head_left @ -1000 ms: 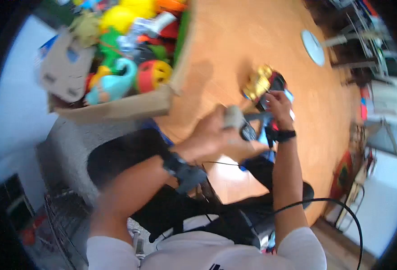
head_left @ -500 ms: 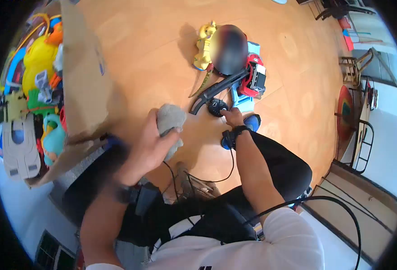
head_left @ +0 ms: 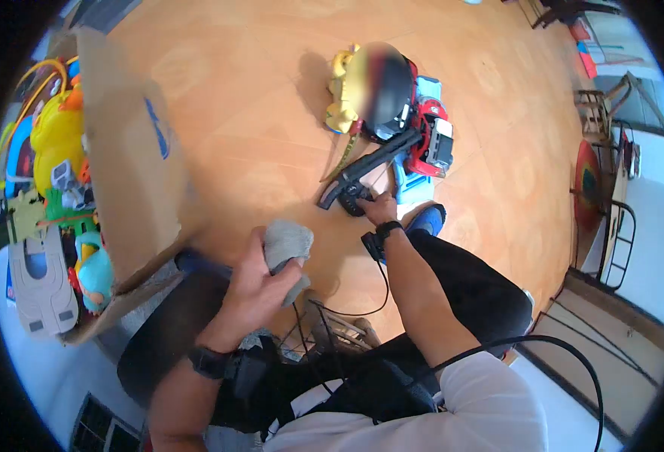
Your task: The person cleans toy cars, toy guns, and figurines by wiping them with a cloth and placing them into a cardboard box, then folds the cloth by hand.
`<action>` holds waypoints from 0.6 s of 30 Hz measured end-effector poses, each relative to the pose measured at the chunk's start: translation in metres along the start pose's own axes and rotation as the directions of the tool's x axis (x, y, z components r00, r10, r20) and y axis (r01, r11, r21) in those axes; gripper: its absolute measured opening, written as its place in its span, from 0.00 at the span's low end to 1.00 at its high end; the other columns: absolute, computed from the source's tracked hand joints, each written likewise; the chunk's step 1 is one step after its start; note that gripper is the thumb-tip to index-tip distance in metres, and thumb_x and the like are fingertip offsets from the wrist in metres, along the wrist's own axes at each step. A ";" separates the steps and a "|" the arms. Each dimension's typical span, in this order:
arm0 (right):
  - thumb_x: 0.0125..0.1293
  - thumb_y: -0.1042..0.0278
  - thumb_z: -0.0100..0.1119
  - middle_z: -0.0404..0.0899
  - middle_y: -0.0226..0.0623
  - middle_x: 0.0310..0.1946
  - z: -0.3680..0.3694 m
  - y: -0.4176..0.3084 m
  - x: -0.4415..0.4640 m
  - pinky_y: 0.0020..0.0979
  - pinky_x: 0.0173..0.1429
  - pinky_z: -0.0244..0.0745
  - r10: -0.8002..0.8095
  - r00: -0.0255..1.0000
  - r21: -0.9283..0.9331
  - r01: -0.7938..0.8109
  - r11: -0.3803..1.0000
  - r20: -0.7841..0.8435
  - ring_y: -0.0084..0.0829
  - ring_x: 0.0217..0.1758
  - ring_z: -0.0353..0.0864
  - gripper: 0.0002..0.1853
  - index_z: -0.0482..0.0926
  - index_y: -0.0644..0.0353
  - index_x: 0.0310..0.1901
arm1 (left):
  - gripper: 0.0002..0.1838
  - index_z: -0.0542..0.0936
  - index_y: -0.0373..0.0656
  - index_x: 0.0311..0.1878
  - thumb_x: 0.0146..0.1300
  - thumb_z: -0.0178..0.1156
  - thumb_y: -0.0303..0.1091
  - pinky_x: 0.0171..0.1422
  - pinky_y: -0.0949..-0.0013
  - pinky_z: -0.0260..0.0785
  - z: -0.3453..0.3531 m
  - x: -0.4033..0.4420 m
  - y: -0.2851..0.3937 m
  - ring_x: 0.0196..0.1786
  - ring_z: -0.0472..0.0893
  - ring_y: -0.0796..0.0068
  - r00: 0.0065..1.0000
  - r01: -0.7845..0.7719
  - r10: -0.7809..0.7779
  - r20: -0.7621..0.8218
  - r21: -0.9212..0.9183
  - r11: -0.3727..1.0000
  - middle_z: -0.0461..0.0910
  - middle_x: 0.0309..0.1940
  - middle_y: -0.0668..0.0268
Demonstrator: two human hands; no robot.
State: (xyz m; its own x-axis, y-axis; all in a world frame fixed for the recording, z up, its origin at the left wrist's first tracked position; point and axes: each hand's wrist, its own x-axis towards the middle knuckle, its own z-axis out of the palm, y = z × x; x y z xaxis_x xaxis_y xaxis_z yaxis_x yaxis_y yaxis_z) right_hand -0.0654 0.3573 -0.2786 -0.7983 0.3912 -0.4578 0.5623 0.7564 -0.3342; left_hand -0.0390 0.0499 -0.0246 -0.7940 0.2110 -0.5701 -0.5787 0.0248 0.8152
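Observation:
My left hand (head_left: 253,282) is closed round a crumpled grey cloth (head_left: 287,242), held over the floor. My right hand (head_left: 378,208) pinches the edge of a round black disc (head_left: 352,199), which lies by a black toy gun (head_left: 370,167). Beyond them on the floor are a yellow toy figure (head_left: 341,94), a partly blurred black rounded object (head_left: 392,90), a red toy vehicle (head_left: 431,139) and a light-blue piece (head_left: 413,185). A thin green strip (head_left: 347,156) lies beside the gun.
A cardboard box (head_left: 129,166) full of colourful toys stands at the left. My blue shoe (head_left: 429,220) is just right of my right hand. A black cable (head_left: 573,348) arcs over my right arm. Wooden stools (head_left: 594,113) and a metal rack are at the right.
Since the blurred earlier view, the camera view has shifted and my right hand has come down to the black disc. The cloth is still in my left hand, now lower in view.

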 end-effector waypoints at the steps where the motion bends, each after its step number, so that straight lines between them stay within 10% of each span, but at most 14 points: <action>1: 0.49 0.49 0.77 0.86 0.62 0.43 0.005 0.007 0.004 0.46 0.55 0.80 0.005 0.999 0.059 -0.008 0.998 0.049 0.53 0.46 0.87 0.31 0.84 0.75 0.41 | 0.20 0.71 0.36 0.59 0.66 0.64 0.29 0.54 0.63 0.76 -0.001 -0.002 0.000 0.50 0.81 0.73 1.000 0.004 -0.004 -0.015 -0.008 1.000 0.80 0.46 0.61; 4: 0.50 0.51 0.76 0.87 0.58 0.38 0.055 0.054 0.036 0.45 0.54 0.80 -0.097 0.981 -0.063 0.109 0.992 0.170 0.50 0.42 0.87 0.25 0.86 0.71 0.36 | 0.19 0.72 0.37 0.56 0.65 0.65 0.32 0.55 0.60 0.76 -0.003 -0.004 -0.012 0.50 0.82 0.68 0.978 -0.208 0.210 -0.008 0.130 0.970 0.81 0.45 0.57; 5: 0.49 0.53 0.77 0.87 0.58 0.40 0.041 0.034 0.009 0.45 0.55 0.79 -0.102 0.995 0.265 0.102 0.959 -0.015 0.50 0.44 0.87 0.25 0.86 0.71 0.36 | 0.20 0.72 0.37 0.55 0.64 0.65 0.34 0.55 0.59 0.76 -0.003 0.000 -0.026 0.49 0.83 0.64 0.980 -0.195 0.199 -0.018 0.113 0.974 0.81 0.44 0.55; 7: 0.48 0.48 0.80 0.69 0.60 0.61 0.047 0.044 0.024 0.46 0.71 0.66 -0.028 0.986 -0.055 0.037 0.998 0.165 0.53 0.66 0.69 0.47 0.69 0.79 0.59 | 0.23 0.71 0.36 0.54 0.63 0.66 0.38 0.54 0.55 0.76 -0.006 -0.002 -0.019 0.49 0.84 0.55 0.988 -0.145 0.151 -0.029 0.150 0.978 0.81 0.44 0.49; 11: 0.42 0.53 0.81 0.70 0.65 0.59 0.049 0.027 0.009 0.47 0.70 0.70 -0.136 0.991 -0.093 0.136 0.986 0.009 0.58 0.64 0.71 0.48 0.67 0.79 0.58 | 0.27 0.68 0.33 0.55 0.61 0.65 0.41 0.53 0.47 0.73 -0.015 -0.011 -0.003 0.50 0.82 0.39 0.990 -0.117 0.132 -0.041 0.254 0.960 0.80 0.43 0.40; 18: 0.42 0.49 0.79 0.70 0.68 0.57 0.072 0.047 0.028 0.49 0.65 0.75 -0.189 0.978 -0.267 0.207 0.941 0.092 0.62 0.58 0.76 0.46 0.69 0.77 0.54 | 0.27 0.68 0.35 0.58 0.63 0.66 0.41 0.51 0.54 0.75 -0.025 -0.022 -0.008 0.48 0.84 0.50 0.993 -0.082 0.099 -0.071 0.207 0.975 0.81 0.44 0.46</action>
State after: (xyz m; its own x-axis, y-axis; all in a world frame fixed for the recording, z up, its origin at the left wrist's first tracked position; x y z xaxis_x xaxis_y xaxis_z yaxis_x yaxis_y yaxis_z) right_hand -0.0457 0.3658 -0.3662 -0.8672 0.1912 -0.4598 0.3061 0.9330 -0.1892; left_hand -0.0220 0.0204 -0.0212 -0.8584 0.1427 -0.4927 -0.4604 0.2092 0.8627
